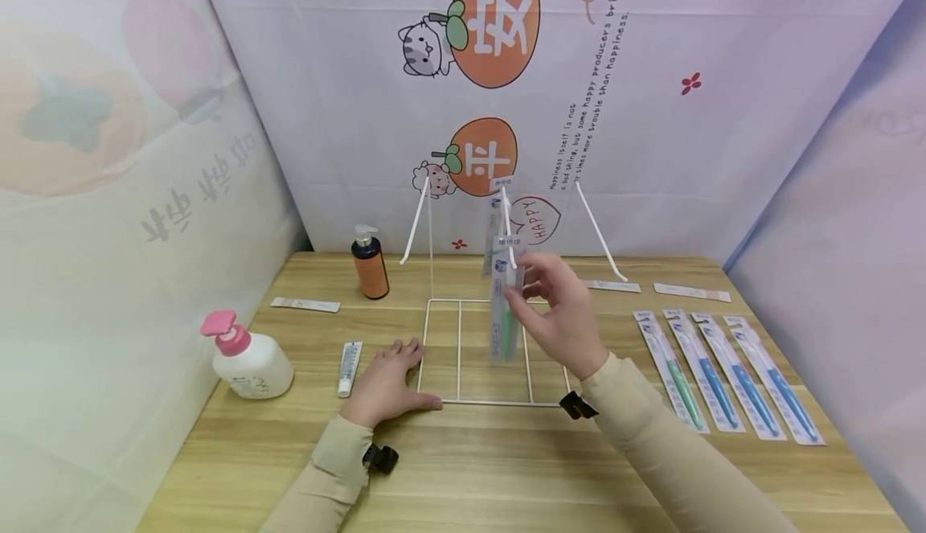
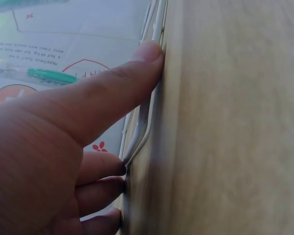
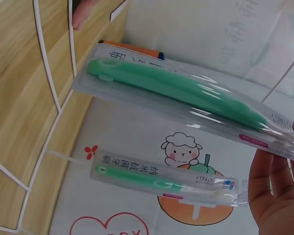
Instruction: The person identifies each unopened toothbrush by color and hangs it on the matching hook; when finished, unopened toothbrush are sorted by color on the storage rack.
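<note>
Toothbrush pack (image 1: 501,332), green handle, upright in the right hand (image 1: 564,312), thumb and fingers pinching its upper part at the middle hook (image 1: 513,262); can't tell if it's threaded on. Should be light, stiff, a bit slick; best held by the edges near the top, leaving the hanging end free. Second pack (image 3: 137,177) hangs beyond that hand. Left hand (image 1: 387,382) well apart from the right, fingers spread, resting on the front corner of the white wire rack (image 1: 499,403). Wood-grain surface (image 1: 477,477): tube (image 1: 350,368) just left of left hand, white pump bottle (image 1: 253,368) farther left, dark pump bottle (image 1: 371,268) beyond; four packs (image 1: 750,395) lined up right of right hand. Printed cloth (image 1: 347,115) walls all round.
</note>
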### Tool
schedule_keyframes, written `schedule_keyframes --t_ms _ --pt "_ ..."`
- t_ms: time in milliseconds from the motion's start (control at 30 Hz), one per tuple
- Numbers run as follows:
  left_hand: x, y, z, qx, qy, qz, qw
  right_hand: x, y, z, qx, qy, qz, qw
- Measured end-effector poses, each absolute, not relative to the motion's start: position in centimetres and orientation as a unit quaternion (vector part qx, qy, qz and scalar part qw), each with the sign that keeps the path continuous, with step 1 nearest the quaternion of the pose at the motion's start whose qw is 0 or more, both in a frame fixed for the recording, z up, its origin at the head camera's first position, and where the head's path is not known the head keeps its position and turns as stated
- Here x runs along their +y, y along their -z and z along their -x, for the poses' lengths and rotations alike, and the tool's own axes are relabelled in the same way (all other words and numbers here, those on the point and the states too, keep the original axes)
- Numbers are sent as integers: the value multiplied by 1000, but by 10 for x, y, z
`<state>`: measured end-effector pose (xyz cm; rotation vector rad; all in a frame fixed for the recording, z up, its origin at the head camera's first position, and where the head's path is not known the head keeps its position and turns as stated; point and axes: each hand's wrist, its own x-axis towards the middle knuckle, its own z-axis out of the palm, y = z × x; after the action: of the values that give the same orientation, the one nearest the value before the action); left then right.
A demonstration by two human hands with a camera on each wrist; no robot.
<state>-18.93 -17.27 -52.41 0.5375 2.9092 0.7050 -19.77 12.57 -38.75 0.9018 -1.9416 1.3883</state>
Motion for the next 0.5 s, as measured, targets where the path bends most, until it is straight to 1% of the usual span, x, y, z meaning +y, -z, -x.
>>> schedule_keyframes --t_ms 500 --pt "-173 525 191 957 -225 -175 48 117 385 247 -751 -506 -286 315"
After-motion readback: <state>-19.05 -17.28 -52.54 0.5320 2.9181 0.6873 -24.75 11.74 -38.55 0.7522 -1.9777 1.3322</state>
